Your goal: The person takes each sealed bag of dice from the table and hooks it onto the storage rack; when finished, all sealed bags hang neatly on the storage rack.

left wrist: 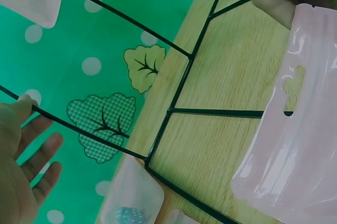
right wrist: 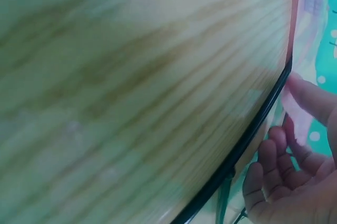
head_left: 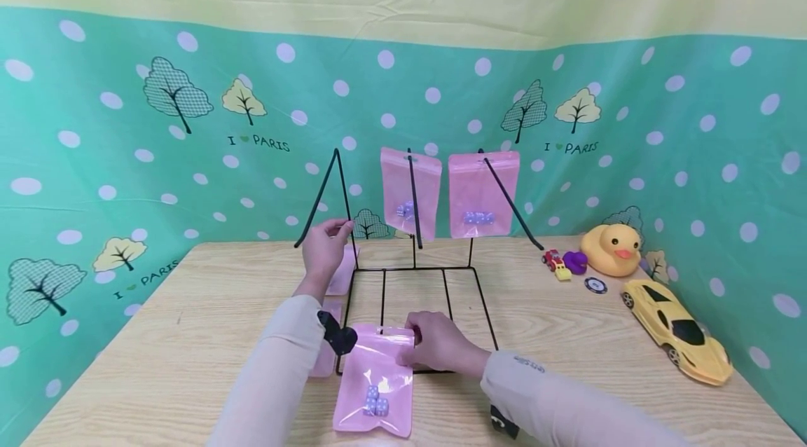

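A pink zip bag (head_left: 372, 370) with several dotted lavender dice (head_left: 376, 403) in it is at the front. My right hand (head_left: 441, 342) pinches its upper right edge between thumb and fingers. Behind it stands a black wire display rack (head_left: 410, 270) with hooks. My left hand (head_left: 324, 251) pinches the rack's left upright; in the left wrist view the thumb (left wrist: 23, 105) lies against the wire and the other fingers are spread. From the middle hook hangs a pink bag (head_left: 396, 184) of dice, and another bag (head_left: 482, 184) hangs from the right hook. The left hook (head_left: 315, 202) holds no bag.
Two more pink bags, a rear one (head_left: 342, 275) and a front one (head_left: 324, 356), lie along the rack's left side, partly covered by my left arm. At right sit a yellow duck (head_left: 611, 249), a small purple duck (head_left: 575, 263), a red toy car (head_left: 553, 260) and a yellow car (head_left: 677, 331).
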{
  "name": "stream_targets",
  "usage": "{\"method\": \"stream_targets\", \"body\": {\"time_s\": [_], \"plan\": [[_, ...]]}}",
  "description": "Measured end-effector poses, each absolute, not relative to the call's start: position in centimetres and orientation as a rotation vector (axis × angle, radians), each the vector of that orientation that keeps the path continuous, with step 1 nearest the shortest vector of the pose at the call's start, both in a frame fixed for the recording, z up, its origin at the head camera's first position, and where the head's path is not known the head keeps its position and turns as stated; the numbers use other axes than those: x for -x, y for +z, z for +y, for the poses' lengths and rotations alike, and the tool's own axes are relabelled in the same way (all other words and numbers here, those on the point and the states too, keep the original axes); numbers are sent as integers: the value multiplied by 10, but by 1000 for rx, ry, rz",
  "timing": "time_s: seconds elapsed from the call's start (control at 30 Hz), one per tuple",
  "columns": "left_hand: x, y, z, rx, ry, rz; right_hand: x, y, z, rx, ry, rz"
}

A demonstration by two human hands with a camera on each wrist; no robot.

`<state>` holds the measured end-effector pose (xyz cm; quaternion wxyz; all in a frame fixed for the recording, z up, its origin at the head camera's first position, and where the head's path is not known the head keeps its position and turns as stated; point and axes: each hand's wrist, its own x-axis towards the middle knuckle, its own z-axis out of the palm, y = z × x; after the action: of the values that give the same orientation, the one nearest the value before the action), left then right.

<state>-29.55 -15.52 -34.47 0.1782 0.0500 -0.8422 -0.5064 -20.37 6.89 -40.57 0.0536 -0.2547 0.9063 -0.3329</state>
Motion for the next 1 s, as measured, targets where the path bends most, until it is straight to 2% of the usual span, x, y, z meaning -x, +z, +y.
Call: {"method": "stream_targets", "body": {"time_s": [0.2,0.5,1.0], "plan": [[295,-343,-154,-139,-1432,-2395,207,-403,78,883,-1136,2617],[295,-343,-154,-126,-1404,-2400,206,-383,95,854,-1387,2413],[296,-343,-156,-142,-1408,-2402,192,-343,118,982,-1586,2539]]}}
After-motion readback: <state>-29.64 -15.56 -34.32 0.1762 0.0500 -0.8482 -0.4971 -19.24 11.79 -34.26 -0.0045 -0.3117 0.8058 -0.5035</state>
